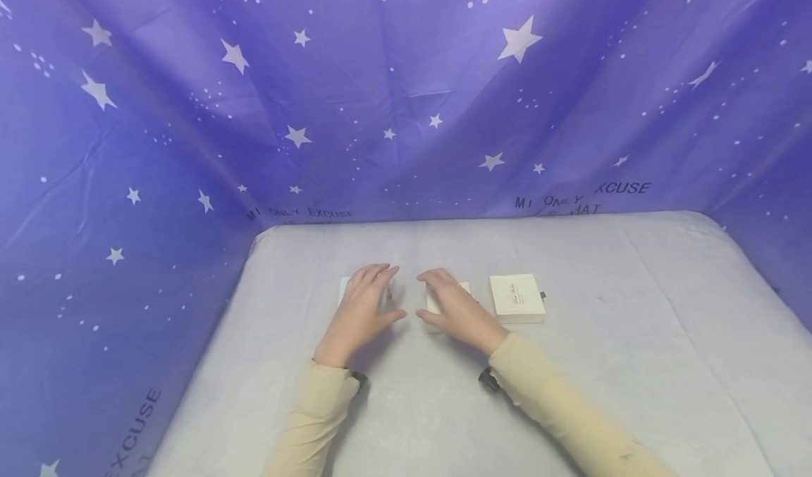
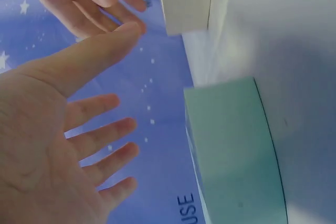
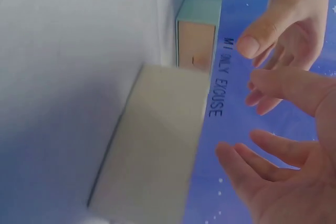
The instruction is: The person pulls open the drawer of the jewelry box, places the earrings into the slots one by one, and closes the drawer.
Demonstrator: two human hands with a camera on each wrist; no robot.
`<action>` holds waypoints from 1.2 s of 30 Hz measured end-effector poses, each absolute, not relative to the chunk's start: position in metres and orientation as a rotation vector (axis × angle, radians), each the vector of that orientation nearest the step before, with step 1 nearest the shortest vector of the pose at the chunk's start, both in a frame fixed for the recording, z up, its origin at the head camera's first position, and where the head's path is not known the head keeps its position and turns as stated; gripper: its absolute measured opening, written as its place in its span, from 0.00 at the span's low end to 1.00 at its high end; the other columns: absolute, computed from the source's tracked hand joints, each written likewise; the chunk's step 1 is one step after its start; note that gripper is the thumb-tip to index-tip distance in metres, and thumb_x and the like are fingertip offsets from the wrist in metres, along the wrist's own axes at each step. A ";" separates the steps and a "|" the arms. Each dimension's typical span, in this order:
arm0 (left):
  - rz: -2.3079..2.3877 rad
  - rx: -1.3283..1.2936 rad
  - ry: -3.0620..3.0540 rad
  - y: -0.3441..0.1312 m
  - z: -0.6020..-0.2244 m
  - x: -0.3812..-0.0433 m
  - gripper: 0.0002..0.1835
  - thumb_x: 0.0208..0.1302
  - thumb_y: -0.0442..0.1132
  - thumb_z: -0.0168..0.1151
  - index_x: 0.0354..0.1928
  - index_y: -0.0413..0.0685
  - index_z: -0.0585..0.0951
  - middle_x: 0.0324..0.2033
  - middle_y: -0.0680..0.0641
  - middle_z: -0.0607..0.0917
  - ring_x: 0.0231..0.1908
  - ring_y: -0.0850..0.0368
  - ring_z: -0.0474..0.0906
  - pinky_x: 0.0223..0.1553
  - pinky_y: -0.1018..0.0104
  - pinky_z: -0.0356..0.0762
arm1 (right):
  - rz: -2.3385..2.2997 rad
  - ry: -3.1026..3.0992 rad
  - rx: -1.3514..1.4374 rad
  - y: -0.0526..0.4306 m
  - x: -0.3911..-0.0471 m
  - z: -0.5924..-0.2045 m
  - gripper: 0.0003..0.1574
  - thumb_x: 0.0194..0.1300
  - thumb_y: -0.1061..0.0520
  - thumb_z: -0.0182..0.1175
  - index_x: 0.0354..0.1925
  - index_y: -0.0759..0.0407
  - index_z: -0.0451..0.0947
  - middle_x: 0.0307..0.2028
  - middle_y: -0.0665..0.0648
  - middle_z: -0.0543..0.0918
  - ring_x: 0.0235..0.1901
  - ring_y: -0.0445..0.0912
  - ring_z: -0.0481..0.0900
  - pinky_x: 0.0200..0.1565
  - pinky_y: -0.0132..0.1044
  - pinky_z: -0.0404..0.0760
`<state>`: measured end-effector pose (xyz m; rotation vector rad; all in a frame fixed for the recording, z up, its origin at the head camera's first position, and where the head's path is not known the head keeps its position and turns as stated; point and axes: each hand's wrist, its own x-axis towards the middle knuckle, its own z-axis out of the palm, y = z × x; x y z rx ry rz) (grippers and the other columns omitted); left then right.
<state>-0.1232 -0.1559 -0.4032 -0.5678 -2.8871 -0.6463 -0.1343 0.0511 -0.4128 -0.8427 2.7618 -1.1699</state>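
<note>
My left hand (image 1: pixel 361 309) is over a light teal box (image 2: pixel 236 150), fingers spread and thumb apart, with nothing in its grasp. In the head view the hand hides most of that box. The right wrist view shows the teal box's tan drawer end (image 3: pixel 197 45) with a small dark pull tab. My right hand (image 1: pixel 458 309) hovers above a white box (image 3: pixel 152 140), its fingers loosely bent and holding nothing. The two hands face each other across a narrow gap. In both wrist views the fingers stand apart from the boxes.
Right of my right hand lies a second white box (image 1: pixel 517 299) with dark script on its lid and a dark ribbon tab at its right side. The boxes sit on a table with a pale cloth (image 1: pixel 412 413). A purple star-printed curtain (image 1: pixel 380 167) encloses the back and sides.
</note>
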 end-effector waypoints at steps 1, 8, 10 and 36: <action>-0.644 -0.557 -2.885 -0.159 -0.403 -0.123 0.42 0.52 0.47 0.77 0.68 0.42 0.71 0.66 0.40 0.72 0.68 0.40 0.63 0.73 0.46 0.57 | -1.174 2.750 -0.839 0.048 -0.134 -0.413 0.37 0.60 0.59 0.69 0.64 0.70 0.68 0.62 0.68 0.73 0.62 0.61 0.73 0.68 0.53 0.69; -0.660 -0.467 -2.898 -0.177 -0.410 -0.127 0.44 0.49 0.46 0.79 0.68 0.41 0.71 0.66 0.37 0.72 0.68 0.39 0.64 0.73 0.44 0.58 | -1.186 2.735 -0.843 0.032 -0.138 -0.416 0.37 0.62 0.59 0.67 0.65 0.70 0.67 0.62 0.66 0.73 0.56 0.58 0.78 0.64 0.50 0.76; -0.683 -0.433 -2.912 -0.183 -0.413 -0.128 0.45 0.48 0.48 0.79 0.68 0.41 0.70 0.66 0.36 0.72 0.69 0.39 0.63 0.73 0.43 0.58 | -1.184 2.731 -0.834 0.028 -0.139 -0.416 0.36 0.63 0.59 0.67 0.64 0.70 0.67 0.62 0.66 0.74 0.57 0.58 0.78 0.65 0.50 0.74; -0.806 -0.312 -3.096 -0.211 -0.426 -0.131 0.52 0.42 0.45 0.82 0.71 0.43 0.67 0.71 0.37 0.64 0.73 0.40 0.55 0.74 0.45 0.56 | -0.986 2.677 -0.887 -0.014 -0.137 -0.430 0.27 0.65 0.64 0.62 0.61 0.70 0.73 0.68 0.68 0.68 0.69 0.60 0.67 0.71 0.47 0.66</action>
